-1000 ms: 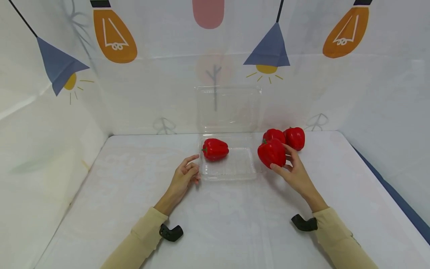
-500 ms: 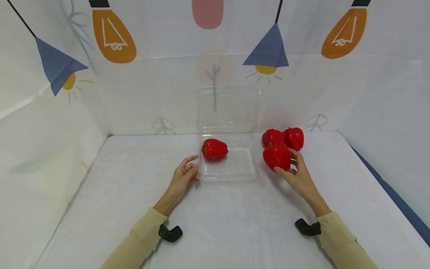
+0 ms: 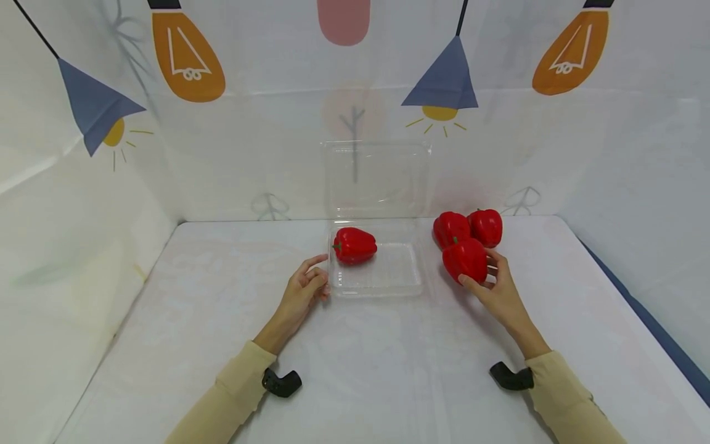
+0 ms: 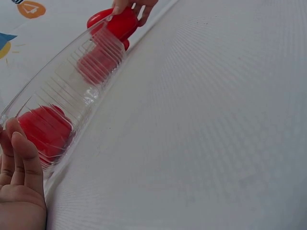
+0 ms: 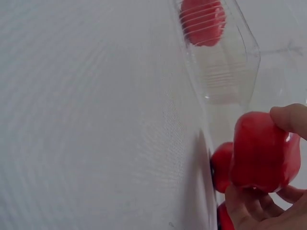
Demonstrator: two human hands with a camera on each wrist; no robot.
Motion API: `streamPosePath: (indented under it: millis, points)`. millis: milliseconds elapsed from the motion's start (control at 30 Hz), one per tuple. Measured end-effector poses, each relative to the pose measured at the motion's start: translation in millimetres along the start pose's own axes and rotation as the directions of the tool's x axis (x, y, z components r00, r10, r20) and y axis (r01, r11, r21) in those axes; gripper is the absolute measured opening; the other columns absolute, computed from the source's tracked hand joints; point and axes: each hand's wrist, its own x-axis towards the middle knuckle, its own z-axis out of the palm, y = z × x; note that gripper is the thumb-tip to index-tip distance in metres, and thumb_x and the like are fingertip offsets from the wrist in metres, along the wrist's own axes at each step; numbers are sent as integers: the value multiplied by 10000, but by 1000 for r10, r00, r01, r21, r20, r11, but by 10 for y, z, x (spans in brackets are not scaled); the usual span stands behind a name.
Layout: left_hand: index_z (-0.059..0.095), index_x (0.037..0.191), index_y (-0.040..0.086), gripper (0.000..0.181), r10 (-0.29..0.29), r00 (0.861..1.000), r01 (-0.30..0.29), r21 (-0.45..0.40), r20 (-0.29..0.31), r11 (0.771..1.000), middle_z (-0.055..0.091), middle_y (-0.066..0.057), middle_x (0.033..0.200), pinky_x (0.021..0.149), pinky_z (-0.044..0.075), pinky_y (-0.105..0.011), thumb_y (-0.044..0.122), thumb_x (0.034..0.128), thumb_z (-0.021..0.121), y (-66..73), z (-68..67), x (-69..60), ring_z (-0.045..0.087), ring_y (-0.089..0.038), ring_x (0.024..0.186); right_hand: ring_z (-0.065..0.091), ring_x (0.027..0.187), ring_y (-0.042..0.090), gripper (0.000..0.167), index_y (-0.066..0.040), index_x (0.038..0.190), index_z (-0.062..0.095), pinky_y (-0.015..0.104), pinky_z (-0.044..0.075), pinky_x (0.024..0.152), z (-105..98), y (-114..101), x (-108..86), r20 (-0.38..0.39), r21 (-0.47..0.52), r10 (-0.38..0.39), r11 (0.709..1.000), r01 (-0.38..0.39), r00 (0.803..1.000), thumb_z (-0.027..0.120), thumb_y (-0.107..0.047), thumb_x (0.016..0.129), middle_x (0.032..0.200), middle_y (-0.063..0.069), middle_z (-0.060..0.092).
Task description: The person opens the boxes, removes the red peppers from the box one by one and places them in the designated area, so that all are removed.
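Note:
A red bell pepper (image 3: 465, 259) is gripped between the thumb and fingers of my right hand (image 3: 501, 293), held above the table and right of the clear plastic box (image 3: 377, 290). In the right wrist view this pepper (image 5: 264, 153) sits between thumb and fingertips. My left hand (image 3: 302, 293) holds the left rim of the box; its fingers (image 4: 26, 158) lie against the rim in the left wrist view. Inside the box, on its left side, lies another red bell pepper (image 3: 355, 246) with a green stem. The box's lid (image 3: 377, 179) stands raised at the back.
Two more red bell peppers, one nearer (image 3: 450, 229) and one to its right (image 3: 486, 227), rest at the table's back, partly behind the held one. A white cloth covers the table (image 3: 355, 370). Behind it rises a printed curtain (image 3: 277, 142).
My right hand has moved right and slightly toward me with the gripped pepper, away from the box. The left hand and the box have stayed in place.

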Motion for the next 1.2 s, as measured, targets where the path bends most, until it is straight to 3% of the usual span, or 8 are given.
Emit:
streamPosePath:
  millis: [333, 800, 1200]
  points:
    - [346, 1397, 28, 485, 0, 1000, 0, -5, 1, 1000, 546, 58, 784, 586, 487, -168, 4, 940, 507, 5, 3, 0, 545, -62, 646, 318, 1267, 328, 907, -126, 1480, 89, 128, 454, 775, -36, 11, -28, 13, -5, 28, 1000, -28, 1000, 673, -412, 848, 1422, 166, 292]
    - [360, 1390, 39, 478, -6, 1000, 6, -3, -13, 1000, 545, 56, 787, 602, 496, -166, -1, 936, 505, -2, 1, 4, 546, -63, 655, 296, 1279, 386, 925, -90, 1463, 50, 445, 498, 912, -55, 20, -38, 45, -25, 133, 991, -132, 990, 642, -460, 856, 1423, 222, 248]
    - [359, 1394, 42, 479, -3, 1000, 3, 6, -12, 1000, 545, 58, 785, 603, 494, -166, 3, 938, 503, 9, 10, -7, 544, -61, 660, 301, 1271, 400, 925, -72, 1443, 50, 451, 492, 907, -10, 2, -38, 17, -27, 139, 990, -138, 990, 654, -444, 851, 1409, 234, 251]
